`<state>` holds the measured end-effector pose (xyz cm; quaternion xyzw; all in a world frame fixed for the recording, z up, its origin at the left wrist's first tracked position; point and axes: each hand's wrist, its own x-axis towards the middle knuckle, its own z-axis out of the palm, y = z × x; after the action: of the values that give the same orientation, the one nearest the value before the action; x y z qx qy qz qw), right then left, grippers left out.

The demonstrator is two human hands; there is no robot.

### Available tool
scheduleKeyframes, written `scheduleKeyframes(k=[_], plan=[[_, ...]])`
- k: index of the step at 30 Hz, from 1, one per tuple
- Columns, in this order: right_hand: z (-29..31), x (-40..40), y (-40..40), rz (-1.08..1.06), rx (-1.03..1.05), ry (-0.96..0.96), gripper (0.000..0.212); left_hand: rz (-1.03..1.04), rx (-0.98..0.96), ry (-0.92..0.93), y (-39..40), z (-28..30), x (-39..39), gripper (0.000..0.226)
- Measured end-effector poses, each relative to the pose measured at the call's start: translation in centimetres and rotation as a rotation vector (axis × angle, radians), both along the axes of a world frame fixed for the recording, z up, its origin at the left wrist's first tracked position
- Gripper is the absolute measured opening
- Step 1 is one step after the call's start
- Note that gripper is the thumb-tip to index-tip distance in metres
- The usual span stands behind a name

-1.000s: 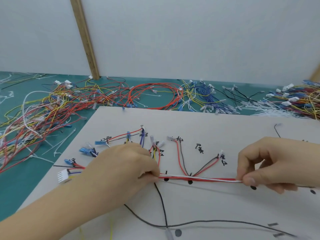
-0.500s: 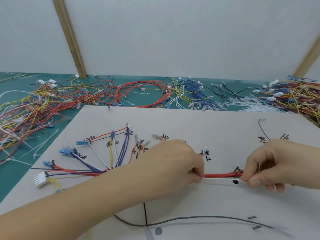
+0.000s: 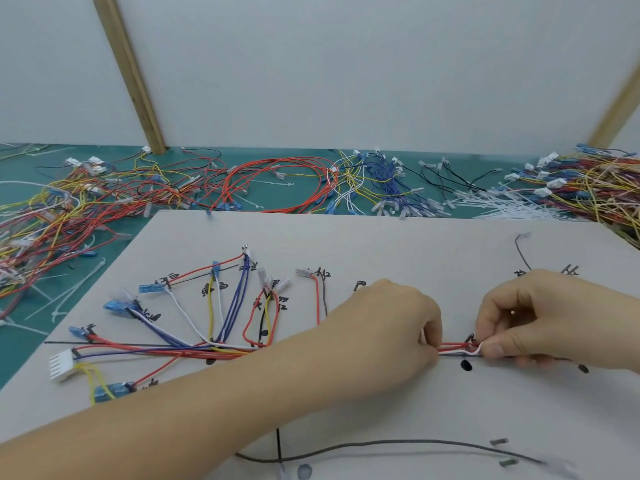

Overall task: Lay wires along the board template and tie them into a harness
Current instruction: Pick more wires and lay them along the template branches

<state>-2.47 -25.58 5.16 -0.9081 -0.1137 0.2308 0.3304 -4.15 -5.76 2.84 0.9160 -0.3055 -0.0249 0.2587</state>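
A grey board template point(image 3: 381, 244) with black handwritten marks lies before me. A bundle of red, white, blue and yellow wires point(image 3: 194, 349) runs along its main line, with branches fanning up to blue and clear terminals and a white connector point(image 3: 62, 367) at the left end. My left hand point(image 3: 384, 327) pinches the bundle point(image 3: 455, 349) from the left. My right hand point(image 3: 540, 320) pinches the same bundle just to the right, a white wire end curling at its fingertips. Only a short stretch of bundle shows between the two hands.
Heaps of loose coloured wires point(image 3: 86, 209) cover the green mat at the left, back and right point(image 3: 595, 188). White cable ties point(image 3: 512, 206) lie at the back right. A black wire point(image 3: 381, 445) curves across the board's near part. Wooden struts lean on the wall.
My left hand has slid to the right along the bundle, closing most of the gap to my right hand. More of the fanned branches at the left is now uncovered.
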Motion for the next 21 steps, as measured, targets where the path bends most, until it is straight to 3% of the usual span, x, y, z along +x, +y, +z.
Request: scheduleKeyframes(k=[8, 17, 21], plan=[[0.6, -0.5, -0.7, 0.038, -0.036, -0.144, 0.012, -0.009, -0.039, 0.104, -0.3, 0.0, 0.5, 0.01], [0.4, -0.9, -1.0, 0.072, -0.006, -0.3, 0.012, 0.022, -0.014, -0.016, -0.3, -0.2, -0.5, 0.012], [0.4, -0.8, -1.0, 0.105, -0.052, -0.339, 0.022, 0.031, -0.002, -0.024, -0.5, -0.4, -0.6, 0.011]])
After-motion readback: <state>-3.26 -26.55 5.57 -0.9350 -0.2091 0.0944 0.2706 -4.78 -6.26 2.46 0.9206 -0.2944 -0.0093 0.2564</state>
